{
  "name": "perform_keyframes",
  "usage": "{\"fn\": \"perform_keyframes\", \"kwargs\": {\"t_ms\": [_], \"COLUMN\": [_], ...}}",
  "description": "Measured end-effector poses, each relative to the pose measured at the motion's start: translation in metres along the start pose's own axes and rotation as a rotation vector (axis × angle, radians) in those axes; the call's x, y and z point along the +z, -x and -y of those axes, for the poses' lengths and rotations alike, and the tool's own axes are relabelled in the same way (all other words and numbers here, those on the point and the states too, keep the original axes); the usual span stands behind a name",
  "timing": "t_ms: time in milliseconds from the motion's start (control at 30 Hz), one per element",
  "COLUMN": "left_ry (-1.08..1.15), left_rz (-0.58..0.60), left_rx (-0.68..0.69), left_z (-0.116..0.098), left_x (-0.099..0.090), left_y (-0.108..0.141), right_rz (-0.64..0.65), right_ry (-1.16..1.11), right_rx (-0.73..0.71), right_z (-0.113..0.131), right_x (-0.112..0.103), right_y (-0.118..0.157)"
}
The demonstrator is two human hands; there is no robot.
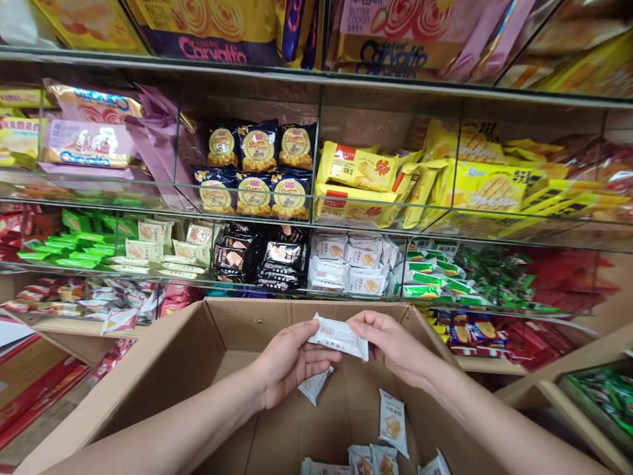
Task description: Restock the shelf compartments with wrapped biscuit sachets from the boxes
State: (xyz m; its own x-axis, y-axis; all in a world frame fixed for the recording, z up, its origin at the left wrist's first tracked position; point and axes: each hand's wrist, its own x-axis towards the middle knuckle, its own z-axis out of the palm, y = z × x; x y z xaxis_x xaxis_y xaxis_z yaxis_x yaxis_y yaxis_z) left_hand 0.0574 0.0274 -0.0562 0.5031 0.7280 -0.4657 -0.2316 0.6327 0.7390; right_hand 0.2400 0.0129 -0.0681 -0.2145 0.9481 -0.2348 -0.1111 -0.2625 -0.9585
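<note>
Between my two hands is a small white wrapped snack packet (339,336), held level above an open cardboard box (237,323). My left hand (297,359) pinches its left end with thumb and fingers. At the other end, my right hand (390,343) grips the packet between thumb and fingers. Below my left hand, partly covered by it, a white packet (315,384) shows inside the box. Another white packet (392,422) with a biscuit picture lies farther right on the box floor. Several more white packets (373,460) are at the bottom edge of the view.
Clear-fronted shelves cross the view ahead. Similar white packets (346,260) fill one compartment, beside black packets (284,257) and green ones (425,277). Higher up are blue cookie bags (257,191) and yellow packs (359,168). A green-filled box (606,396) stands at right.
</note>
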Motion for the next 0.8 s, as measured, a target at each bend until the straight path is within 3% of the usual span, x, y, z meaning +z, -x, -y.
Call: {"fn": "perform_keyframes", "kwargs": {"t_ms": [67,167,300,400,467,533,600,667,733,800], "left_ry": [0.016,0.037,-0.082,-0.255,-0.468,-0.738,-0.941,-0.984,-0.859,-0.63], "left_rz": [0.026,0.157,0.253,0.177,0.076,0.03,0.087,0.189,0.256,0.243], "left_rx": [-0.054,-0.149,-0.188,-0.009,0.237,0.525,0.722,0.763,0.672,0.536], "left_z": [-0.001,-0.006,-0.011,-0.006,-0.002,0.003,0.007,0.009,0.011,0.01], "left_x": [0.001,-0.001,0.0,0.004,0.005,0.005,0.004,0.004,0.005,0.008], "left_y": [-0.002,-0.002,0.002,0.004,0.003,0.002,0.004,0.007,0.012,0.015], "right_rz": [0.005,0.024,0.043,-0.05,-0.142,-0.107,0.014,0.072,0.043,0.022], "right_ry": [-0.05,-0.022,0.273,0.407,0.332,0.147,-0.036,-0.103,-0.069,-0.017], "right_rx": [0.021,0.002,-0.191,-0.291,-0.253,-0.125,0.001,0.036,0.001,-0.037], "right_z": [-0.001,-0.004,-0.009,-0.011,-0.009,-0.007,-0.003,-0.001,0.002,0.003], "right_x": [-0.002,-0.005,-0.007,-0.006,-0.003,-0.001,0.001,0.002,0.002,0.002], "right_y": [0.001,0.004,0.008,0.01,0.012,0.014,0.015,0.016,0.016,0.016]}}
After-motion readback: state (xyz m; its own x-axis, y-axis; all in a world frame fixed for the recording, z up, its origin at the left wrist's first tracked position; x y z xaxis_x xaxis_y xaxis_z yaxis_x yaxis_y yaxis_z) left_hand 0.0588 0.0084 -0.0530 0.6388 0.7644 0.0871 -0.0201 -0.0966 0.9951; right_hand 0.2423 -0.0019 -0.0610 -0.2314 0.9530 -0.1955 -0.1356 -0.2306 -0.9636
